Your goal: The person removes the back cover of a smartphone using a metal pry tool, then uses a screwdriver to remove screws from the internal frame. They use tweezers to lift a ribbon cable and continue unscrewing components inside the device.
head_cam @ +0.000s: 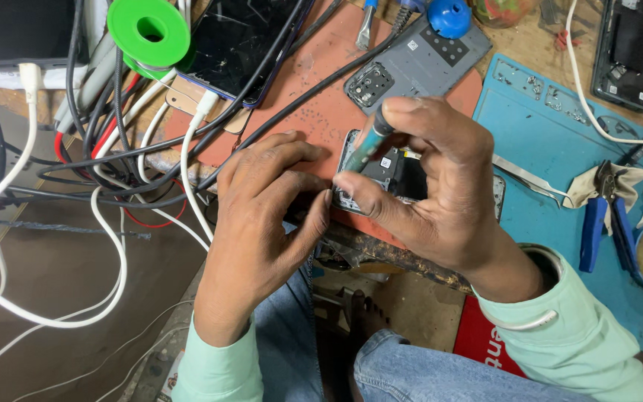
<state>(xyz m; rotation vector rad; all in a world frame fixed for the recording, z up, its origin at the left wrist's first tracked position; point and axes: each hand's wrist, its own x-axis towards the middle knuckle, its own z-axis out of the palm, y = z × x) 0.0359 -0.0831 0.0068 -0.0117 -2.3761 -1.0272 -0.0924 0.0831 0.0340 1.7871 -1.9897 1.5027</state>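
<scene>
Right hand [448, 193] has its grip closed round a teal-handled screwdriver [366, 145], tip down on the opened phone [396, 173] lying at the near edge of the surface, on an orange mat [314, 104]. Left hand [262, 201] presses curled fingers against the phone's left side, grasping nothing.

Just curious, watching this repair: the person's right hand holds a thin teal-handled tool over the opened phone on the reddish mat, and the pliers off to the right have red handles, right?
Nearly. The head view shows the pliers have blue handles, not red. The rest stands: the right hand holds the thin teal-handled tool over the opened phone on the reddish mat.
</scene>
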